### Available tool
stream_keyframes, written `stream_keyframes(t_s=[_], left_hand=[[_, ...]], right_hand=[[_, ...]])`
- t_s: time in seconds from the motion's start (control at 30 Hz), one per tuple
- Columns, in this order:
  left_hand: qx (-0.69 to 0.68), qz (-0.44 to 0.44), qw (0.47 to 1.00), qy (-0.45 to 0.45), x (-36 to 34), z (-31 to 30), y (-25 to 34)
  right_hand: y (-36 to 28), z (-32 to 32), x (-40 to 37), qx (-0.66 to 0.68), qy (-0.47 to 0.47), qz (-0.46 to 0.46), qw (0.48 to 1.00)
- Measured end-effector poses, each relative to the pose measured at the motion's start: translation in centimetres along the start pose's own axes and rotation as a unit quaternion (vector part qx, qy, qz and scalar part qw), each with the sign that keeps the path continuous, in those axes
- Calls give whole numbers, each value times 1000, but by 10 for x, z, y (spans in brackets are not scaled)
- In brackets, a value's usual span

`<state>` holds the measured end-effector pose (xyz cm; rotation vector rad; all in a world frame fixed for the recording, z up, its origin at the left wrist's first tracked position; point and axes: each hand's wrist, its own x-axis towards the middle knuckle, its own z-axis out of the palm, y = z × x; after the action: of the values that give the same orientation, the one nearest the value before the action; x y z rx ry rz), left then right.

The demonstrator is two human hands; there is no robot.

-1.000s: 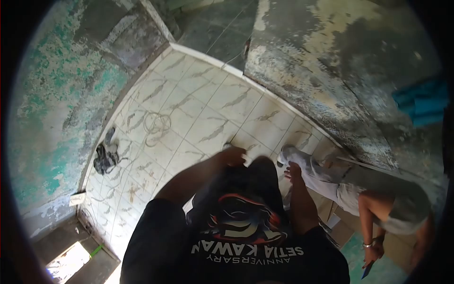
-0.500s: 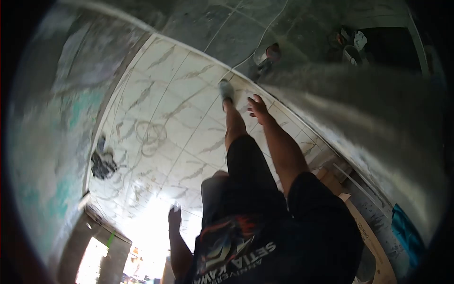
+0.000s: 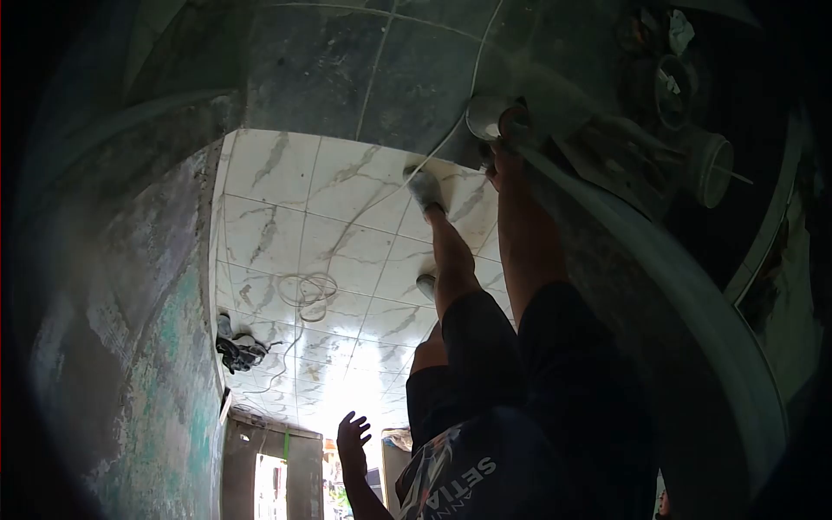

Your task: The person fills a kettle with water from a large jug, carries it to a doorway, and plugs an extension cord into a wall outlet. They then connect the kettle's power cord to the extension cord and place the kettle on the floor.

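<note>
My right hand reaches to the edge of the dark floor, its fingers closed at the dark end of a corded tool. The tool's details are hard to make out in the shade. Beside it is a round whitish piece. A pale cable runs past them onto the white tiles. Low in the view, my left hand hangs in the air with its fingers apart, holding nothing.
Coiled cable lies on marbled tiles. A dark bundle rests by the peeling wall. Containers and a pale bucket stand at the upper right. A raised pale edge curves along my right side.
My right hand has moved forward from above the tiles to the corded tool and closed there. The view has turned, and more of the dark floor and the bucket show.
</note>
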<state>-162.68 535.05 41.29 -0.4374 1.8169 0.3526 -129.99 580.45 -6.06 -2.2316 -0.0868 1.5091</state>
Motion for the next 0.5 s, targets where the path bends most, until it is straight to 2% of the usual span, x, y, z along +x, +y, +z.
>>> stream_keyframes(t_s=[0.03, 0.1, 0.13, 0.2, 0.23, 0.27, 0.3, 0.33, 0.37, 0.4, 0.43, 0.47, 0.5], left_hand=[[8, 8, 1000, 1, 10, -7, 10], [18, 45, 999, 11, 17, -12, 34], [23, 49, 998, 9, 19, -20, 37], [17, 35, 999, 16, 32, -32, 28], [59, 50, 997, 22, 34, -37, 25], [129, 81, 988, 24, 28, -36, 30], [213, 189, 958, 22, 41, -51, 5], [230, 196, 953, 34, 41, -54, 4], [257, 221, 941, 29, 37, -54, 11], [245, 191, 950, 40, 39, -57, 9], [190, 206, 960, -1, 46, -67, 4], [204, 240, 949, -9, 66, -78, -11], [274, 289, 917, 17, 72, -82, -3]], right_hand=[[-1, 0, 7, 2, -6, 2, 1000], [9, 14, 12, -26, 0, 76, 997], [7, 18, -1, -36, 1, 77, 996], [29, 24, 15, 26, -48, 18, 998], [24, 29, -12, 30, -59, 31, 997], [40, 25, -7, -26, -75, -4, 997], [56, 21, -5, -82, -86, -41, 992], [71, 18, -3, -135, -94, -79, 983], [77, 18, -21, -165, -102, -159, 968], [82, 18, -40, -194, -104, -241, 945], [87, 18, -59, -220, -98, -319, 917], [85, 17, -102, -231, -130, -368, 891], [81, 13, -135, -264, -181, -401, 858]])
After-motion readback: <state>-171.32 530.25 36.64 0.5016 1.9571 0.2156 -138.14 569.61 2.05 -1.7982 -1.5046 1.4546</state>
